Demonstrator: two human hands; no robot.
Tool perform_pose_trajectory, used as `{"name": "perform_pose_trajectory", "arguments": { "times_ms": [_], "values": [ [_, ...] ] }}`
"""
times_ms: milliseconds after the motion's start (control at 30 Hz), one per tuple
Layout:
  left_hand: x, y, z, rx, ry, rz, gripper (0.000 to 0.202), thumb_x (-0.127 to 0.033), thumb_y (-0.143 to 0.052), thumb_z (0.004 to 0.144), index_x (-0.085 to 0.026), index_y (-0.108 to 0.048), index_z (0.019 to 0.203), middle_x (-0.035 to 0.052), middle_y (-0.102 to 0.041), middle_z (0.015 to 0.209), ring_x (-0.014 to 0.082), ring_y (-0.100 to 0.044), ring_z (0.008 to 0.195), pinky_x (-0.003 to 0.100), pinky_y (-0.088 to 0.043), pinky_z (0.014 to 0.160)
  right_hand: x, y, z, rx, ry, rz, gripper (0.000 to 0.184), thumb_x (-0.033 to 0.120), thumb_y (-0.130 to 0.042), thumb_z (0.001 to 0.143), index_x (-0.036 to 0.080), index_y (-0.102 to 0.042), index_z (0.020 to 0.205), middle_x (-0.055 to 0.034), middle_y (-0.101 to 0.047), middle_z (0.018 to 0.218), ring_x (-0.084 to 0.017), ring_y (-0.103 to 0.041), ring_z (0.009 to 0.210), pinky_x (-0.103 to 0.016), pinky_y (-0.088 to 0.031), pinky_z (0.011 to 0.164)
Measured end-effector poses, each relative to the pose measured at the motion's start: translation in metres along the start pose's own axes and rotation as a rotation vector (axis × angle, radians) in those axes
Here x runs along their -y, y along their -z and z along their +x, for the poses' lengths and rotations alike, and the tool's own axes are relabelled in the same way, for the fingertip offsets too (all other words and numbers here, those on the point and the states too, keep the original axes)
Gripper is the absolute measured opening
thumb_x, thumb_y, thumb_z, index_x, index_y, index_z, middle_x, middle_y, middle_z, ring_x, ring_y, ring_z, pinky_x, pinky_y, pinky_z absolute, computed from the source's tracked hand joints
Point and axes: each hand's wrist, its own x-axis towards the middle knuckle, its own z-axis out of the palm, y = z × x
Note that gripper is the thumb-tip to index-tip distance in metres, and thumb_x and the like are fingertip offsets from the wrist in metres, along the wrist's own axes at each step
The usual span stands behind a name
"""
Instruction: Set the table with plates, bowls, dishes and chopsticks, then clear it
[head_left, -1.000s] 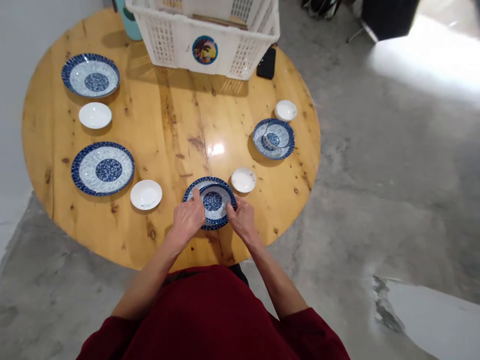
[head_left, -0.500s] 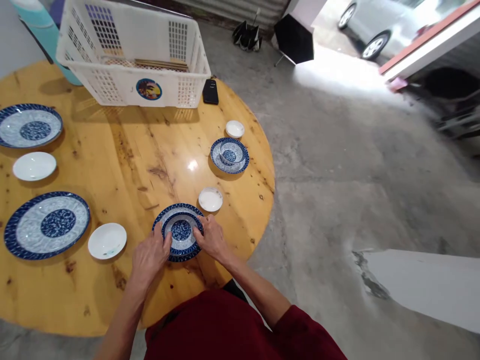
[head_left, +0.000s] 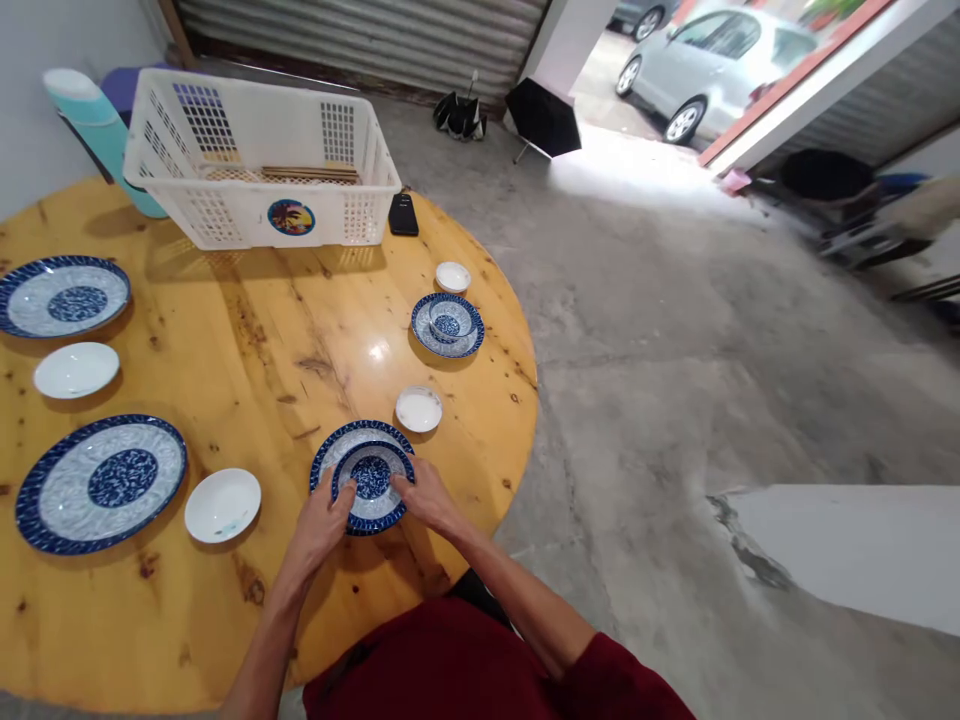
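A small blue-and-white bowl [head_left: 372, 482] rests on a blue-patterned plate [head_left: 346, 443] near the front edge of the round wooden table [head_left: 277, 330]. My left hand [head_left: 321, 520] grips the bowl's left rim with curled fingers. My right hand [head_left: 425, 496] holds its right rim the same way. A small white saucer [head_left: 418, 408] lies just beyond the plate.
A second bowl on a plate [head_left: 448, 325] and a white saucer [head_left: 453, 276] sit further right. Two large blue plates [head_left: 101, 482] [head_left: 61, 296] and two white saucers [head_left: 223, 504] [head_left: 76, 369] lie left. A white basket [head_left: 259, 165], a black phone [head_left: 403, 214] and a teal bottle [head_left: 97, 125] stand at the back.
The view has swung up and right, showing more floor and a car outside. Both hands stay on the bowl, which has shifted slightly on the plate.
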Motion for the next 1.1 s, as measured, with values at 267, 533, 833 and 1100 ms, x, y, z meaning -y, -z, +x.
{"name": "perform_pose_trajectory", "arguments": {
  "times_ms": [267,533,833,1100],
  "values": [
    [-0.021,-0.028,-0.024,0.073,-0.068,0.062,0.052,-0.045,-0.046,0.094,-0.014,-0.057,0.135,0.014,-0.07,0.127,0.0287,-0.064,0.122,0.045,-0.048,0.108,-0.011,0.037,-0.042,-0.003,-0.055,0.141,0.019,0.024,-0.048,0.082,0.016,-0.065,0.086,-0.0033,-0.069,0.082,-0.014,-0.058,0.073,-0.022,-0.042,0.069],
    [-0.067,-0.114,-0.048,0.245,-0.085,0.137,0.042,-0.039,-0.041,0.096,-0.015,-0.059,0.124,0.0135,-0.072,0.117,0.0261,-0.068,0.106,0.039,-0.051,0.099,-0.084,0.093,-0.093,-0.137,-0.155,0.221,0.03,0.039,-0.049,0.08,0.018,-0.069,0.086,-0.0094,-0.075,0.092,-0.023,-0.068,0.085,-0.033,-0.052,0.08],
    [-0.14,-0.272,-0.066,0.411,-0.094,0.129,0.043,-0.035,-0.046,0.092,-0.017,-0.059,0.129,0.009,-0.073,0.114,0.0234,-0.068,0.102,0.036,-0.052,0.096,-0.195,0.219,-0.153,-0.28,-0.241,0.229,0.039,0.055,-0.051,0.075,0.02,-0.069,0.079,-0.0112,-0.073,0.08,-0.027,-0.067,0.073,-0.039,-0.055,0.07],
    [-0.198,-0.343,-0.08,0.459,-0.07,0.215,0.046,-0.037,-0.046,0.091,-0.019,-0.058,0.132,0.0079,-0.075,0.109,0.0256,-0.07,0.096,0.035,-0.053,0.087,-0.255,0.289,-0.171,-0.253,-0.219,0.217,0.036,0.054,-0.054,0.077,0.021,-0.069,0.072,-0.0092,-0.069,0.07,-0.027,-0.065,0.065,-0.036,-0.052,0.057]
  ]
}}
